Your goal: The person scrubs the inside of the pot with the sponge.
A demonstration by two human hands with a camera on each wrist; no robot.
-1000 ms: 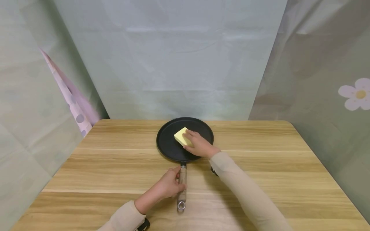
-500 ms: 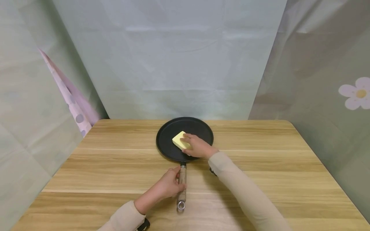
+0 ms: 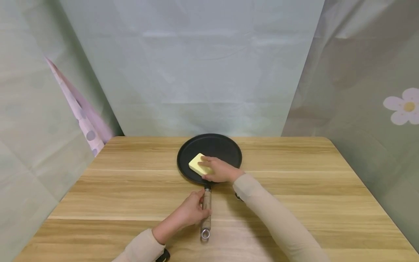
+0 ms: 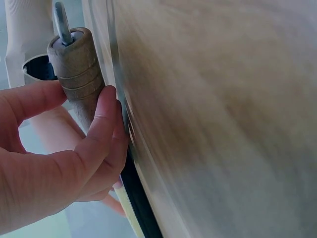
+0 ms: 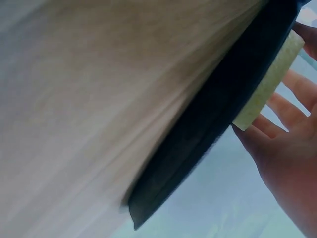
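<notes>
The right hand [image 3: 218, 170], fingers flat, presses the sponge [image 3: 198, 164] on the pan [image 3: 226, 145]; it has slid leftward and nearer, mid-scrub. The left hand [image 3: 191, 211] still grips the handle [image 3: 206, 207].

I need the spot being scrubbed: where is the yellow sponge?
In the head view, the yellow sponge lies in the black pan, on its near left part, under the right hand.

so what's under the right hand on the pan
A yellow sponge lies flat on the black pan, pressed by the right hand. The sponge's near part and the pan surface beneath it are covered.
</notes>
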